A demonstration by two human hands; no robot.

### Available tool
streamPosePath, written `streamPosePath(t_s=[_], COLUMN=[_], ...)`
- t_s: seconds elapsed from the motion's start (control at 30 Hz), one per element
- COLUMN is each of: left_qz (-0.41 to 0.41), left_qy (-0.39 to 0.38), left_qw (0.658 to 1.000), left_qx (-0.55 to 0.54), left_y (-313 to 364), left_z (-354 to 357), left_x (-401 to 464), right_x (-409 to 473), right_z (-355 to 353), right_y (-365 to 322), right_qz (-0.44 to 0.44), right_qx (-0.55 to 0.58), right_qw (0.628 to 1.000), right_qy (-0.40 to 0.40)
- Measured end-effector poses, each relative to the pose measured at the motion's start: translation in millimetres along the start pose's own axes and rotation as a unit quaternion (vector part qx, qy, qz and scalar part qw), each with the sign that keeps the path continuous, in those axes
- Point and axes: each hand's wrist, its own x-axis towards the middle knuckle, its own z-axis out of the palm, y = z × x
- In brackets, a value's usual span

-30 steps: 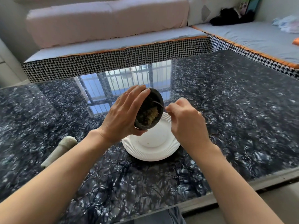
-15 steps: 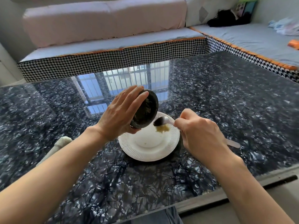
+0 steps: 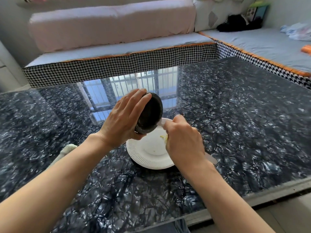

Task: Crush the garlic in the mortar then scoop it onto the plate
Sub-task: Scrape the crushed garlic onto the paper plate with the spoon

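My left hand grips the dark stone mortar, holding it tilted on its side above the back edge of the white paper plate, its mouth facing right. A white plastic spoon is gripped in my right hand, its bowl end reaching into the lower rim of the mortar and its handle end sticking out behind the hand. A small heap of crushed yellowish garlic lies on the plate, partly hidden by my right hand.
The plate sits on a glossy dark marbled table with its front edge near me. A pale pestle lies on the table to the left, partly behind my left forearm. A cushioned bench runs behind the table.
The spoon dropped a scoop of garlic onto the plate, then my right hand brought it back up to the mortar's mouth. The mortar stays tilted in my left hand.
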Motion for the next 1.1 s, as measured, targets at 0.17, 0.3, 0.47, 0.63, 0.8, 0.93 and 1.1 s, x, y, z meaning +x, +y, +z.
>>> streamPosePath(t_s=[0.17,0.3,0.47,0.63,0.8,0.93,1.1], left_qz=[-0.002,0.017,0.031,0.025,0.037,0.046,0.036], left_qy=[0.002,0.002,-0.013,-0.01,0.004,-0.003,-0.012], left_qw=[1.0,1.0,0.999,0.999,0.999,0.999,0.999], left_qx=[-0.005,0.011,0.024,0.02,0.017,0.022,0.021], left_y=[0.4,-0.6,-1.3,-1.0,0.4,-3.2,-6.8], left_z=[-2.3,-7.1,-2.5,3.3,-1.6,-8.7,-4.9], left_x=[-3.8,-3.1,-1.8,-1.3,0.7,2.0,-2.5], right_x=[9.2,10.2,-2.0,3.1,16.0,9.0,-2.3], right_z=[-3.4,-0.9,-16.5,-16.3,-4.6,-10.3,-28.5], right_y=[1.1,6.1,14.3,9.3,6.6,14.2,19.1], right_qz=[0.031,0.066,0.074,0.038,0.029,0.01,-0.018], right_qx=[0.067,0.142,0.158,0.174,0.174,0.142,0.061], right_qw=[0.997,0.987,0.983,0.984,0.984,0.988,0.996], right_qy=[0.034,-0.028,-0.057,-0.008,-0.022,-0.057,-0.067])
